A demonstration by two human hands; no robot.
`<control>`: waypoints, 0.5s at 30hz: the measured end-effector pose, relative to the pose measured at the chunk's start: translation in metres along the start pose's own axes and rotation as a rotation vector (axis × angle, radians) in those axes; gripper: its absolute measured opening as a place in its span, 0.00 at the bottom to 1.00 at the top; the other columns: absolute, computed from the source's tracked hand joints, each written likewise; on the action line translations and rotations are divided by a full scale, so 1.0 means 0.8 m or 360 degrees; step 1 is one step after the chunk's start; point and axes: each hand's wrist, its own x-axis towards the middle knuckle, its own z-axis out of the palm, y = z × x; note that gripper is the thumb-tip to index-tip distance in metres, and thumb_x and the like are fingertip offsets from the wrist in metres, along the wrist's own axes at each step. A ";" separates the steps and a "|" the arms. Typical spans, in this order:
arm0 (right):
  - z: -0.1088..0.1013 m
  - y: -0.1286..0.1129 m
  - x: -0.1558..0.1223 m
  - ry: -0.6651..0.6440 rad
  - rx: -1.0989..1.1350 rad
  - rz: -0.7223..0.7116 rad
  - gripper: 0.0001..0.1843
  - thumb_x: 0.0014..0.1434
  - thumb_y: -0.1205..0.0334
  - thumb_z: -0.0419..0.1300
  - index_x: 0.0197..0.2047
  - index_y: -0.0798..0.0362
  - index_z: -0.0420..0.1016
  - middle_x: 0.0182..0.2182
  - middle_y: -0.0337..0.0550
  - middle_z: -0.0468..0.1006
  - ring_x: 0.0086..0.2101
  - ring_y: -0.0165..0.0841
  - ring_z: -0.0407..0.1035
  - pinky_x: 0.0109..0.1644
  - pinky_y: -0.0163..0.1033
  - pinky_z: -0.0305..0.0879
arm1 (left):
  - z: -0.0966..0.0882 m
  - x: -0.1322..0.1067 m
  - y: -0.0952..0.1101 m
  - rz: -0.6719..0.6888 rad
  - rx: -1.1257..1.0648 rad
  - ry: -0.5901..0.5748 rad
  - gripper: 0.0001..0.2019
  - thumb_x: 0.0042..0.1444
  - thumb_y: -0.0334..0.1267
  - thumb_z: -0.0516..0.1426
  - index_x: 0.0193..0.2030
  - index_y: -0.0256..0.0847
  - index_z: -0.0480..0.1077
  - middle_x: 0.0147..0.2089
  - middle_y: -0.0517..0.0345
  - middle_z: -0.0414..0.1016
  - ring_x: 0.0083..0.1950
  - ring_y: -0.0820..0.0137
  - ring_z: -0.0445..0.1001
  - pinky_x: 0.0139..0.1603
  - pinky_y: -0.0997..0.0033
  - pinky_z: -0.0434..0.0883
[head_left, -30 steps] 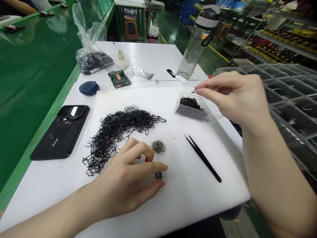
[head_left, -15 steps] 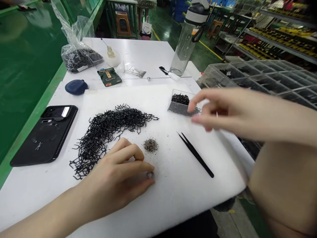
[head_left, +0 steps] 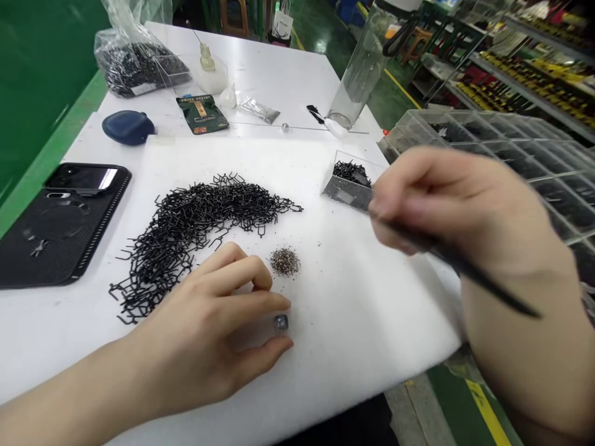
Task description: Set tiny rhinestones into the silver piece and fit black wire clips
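Observation:
My left hand rests on the white pad, thumb and forefinger pinched on a small dark square block. Just beyond it lie a little heap of tiny grey specks and a long curved pile of black wire clips. My right hand hovers above the pad's right side, fingers closed on black tweezers whose length runs back over my wrist. Behind that hand a small clear tray holds several black clips.
A black phone lies at the left. At the back are a dark blue case, a green packet, a bag of black clips and a clear bottle. A compartmented clear bin stands to the right.
My right hand dropped from above the clear tray, came down to the pad and picked up the tweezers that lay there. My left hand stayed pinched on the block.

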 end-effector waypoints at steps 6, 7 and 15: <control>-0.011 0.040 0.018 -0.0098 0.0568 0.0207 0.11 0.68 0.46 0.71 0.49 0.39 0.88 0.45 0.34 0.91 0.50 0.33 0.86 0.41 0.32 0.81 | -0.012 0.008 0.007 0.0057 0.0161 -0.0119 0.09 0.70 0.30 0.62 0.47 0.47 0.83 0.43 0.62 0.77 0.45 0.76 0.69 0.50 0.76 0.73; -0.011 0.047 0.018 -0.0104 0.0583 0.0211 0.13 0.66 0.44 0.75 0.49 0.40 0.88 0.45 0.35 0.91 0.51 0.34 0.86 0.41 0.31 0.81 | -0.012 0.008 0.007 0.0107 0.0144 -0.0071 0.08 0.69 0.29 0.62 0.47 0.46 0.83 0.41 0.61 0.76 0.44 0.76 0.70 0.49 0.77 0.73; -0.010 0.066 0.012 -0.0164 -0.0458 -0.0045 0.09 0.75 0.52 0.69 0.50 0.41 0.91 0.43 0.39 0.88 0.43 0.31 0.83 0.45 0.36 0.82 | -0.006 0.002 -0.003 0.0040 0.0235 -0.0094 0.12 0.70 0.29 0.65 0.54 0.51 0.80 0.44 0.60 0.72 0.47 0.74 0.68 0.49 0.73 0.70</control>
